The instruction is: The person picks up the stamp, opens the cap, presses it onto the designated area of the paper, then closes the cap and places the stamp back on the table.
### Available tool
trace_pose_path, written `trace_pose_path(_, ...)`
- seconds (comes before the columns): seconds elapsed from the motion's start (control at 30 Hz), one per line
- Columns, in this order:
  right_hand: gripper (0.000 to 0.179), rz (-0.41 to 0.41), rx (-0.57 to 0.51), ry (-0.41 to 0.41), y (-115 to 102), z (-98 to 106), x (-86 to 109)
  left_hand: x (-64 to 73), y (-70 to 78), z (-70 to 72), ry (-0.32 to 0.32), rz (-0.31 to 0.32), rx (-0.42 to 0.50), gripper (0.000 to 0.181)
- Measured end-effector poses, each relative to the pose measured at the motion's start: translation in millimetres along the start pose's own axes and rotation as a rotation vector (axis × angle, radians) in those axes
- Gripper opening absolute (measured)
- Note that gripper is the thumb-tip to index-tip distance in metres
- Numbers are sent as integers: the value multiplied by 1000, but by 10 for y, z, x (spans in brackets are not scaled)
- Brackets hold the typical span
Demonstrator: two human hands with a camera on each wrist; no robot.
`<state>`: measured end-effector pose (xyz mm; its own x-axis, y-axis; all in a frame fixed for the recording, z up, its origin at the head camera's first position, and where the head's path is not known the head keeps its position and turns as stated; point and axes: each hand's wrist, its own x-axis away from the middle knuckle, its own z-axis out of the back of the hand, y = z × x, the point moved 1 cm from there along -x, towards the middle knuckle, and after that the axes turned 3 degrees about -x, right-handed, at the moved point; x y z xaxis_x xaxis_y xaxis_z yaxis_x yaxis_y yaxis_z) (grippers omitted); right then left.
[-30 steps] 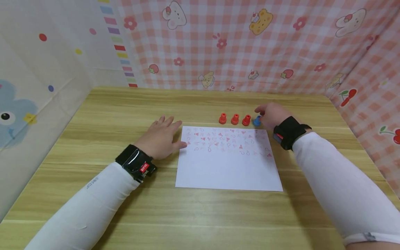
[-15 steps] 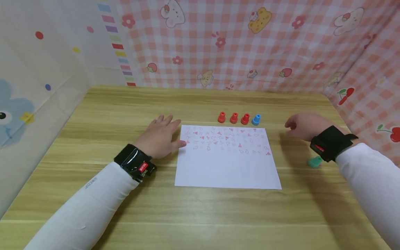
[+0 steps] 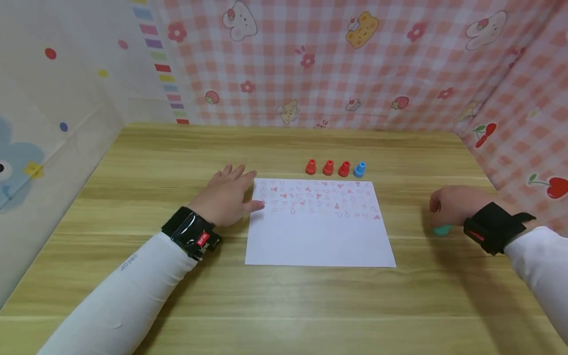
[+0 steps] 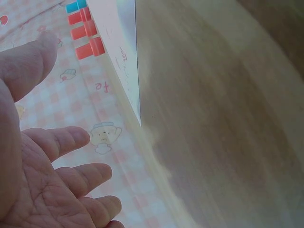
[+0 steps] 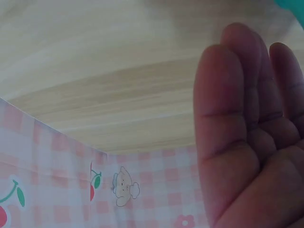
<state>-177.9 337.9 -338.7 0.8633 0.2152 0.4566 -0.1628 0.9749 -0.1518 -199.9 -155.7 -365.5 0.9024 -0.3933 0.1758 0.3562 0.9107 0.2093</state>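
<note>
My left hand (image 3: 225, 199) lies with spread fingers on the table, its thumb touching the left edge of a white sheet of paper (image 3: 319, 239). Rows of small red and pink printed marks cover the sheet's upper part. To the right of the paper, my right hand (image 3: 459, 204) is above a small green stamp (image 3: 442, 230), largely covering it. In the right wrist view the fingers (image 5: 219, 90) are fairly straight, and the green stamp (image 5: 292, 8) shows only at the top right corner, beyond the fingertips. I see no grip on it.
Behind the paper stand three red stamps (image 3: 328, 167) and a blue stamp (image 3: 360, 169) in a row. A wooden table (image 3: 275, 305) lies under everything. Patterned cloth (image 3: 288, 64) hangs at the back and both sides.
My right hand has left the blue stamp, moving right and toward me to the green stamp, which it now partly covers. The blue stamp stays in the row. My left hand keeps its place.
</note>
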Motion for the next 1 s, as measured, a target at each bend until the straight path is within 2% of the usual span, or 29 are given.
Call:
trace_pose_path(0.27, 36, -5, -31, -37, 37, -57, -51, 15, 6, -6, -1, -2, 6, 83)
trace_pose_path(0.47, 29, 33, -21, -3, 4, -45, -75, 13, 3, -8, 0, -7, 11, 83)
trace_pose_path(0.6, 25, 63, -10, 58, -94, 5, -69, 15, 7, -18, -1, -4, 17, 83)
trace_pose_path(0.8, 26, 79, -54, 112, -315, 57, -83, 26, 44, -19, 5, -7, 57, 83)
trace_pose_path(1.0, 23, 86, -131, 171, -574, 100, -127, 27, 90, -12, 61, -39, 88, 80)
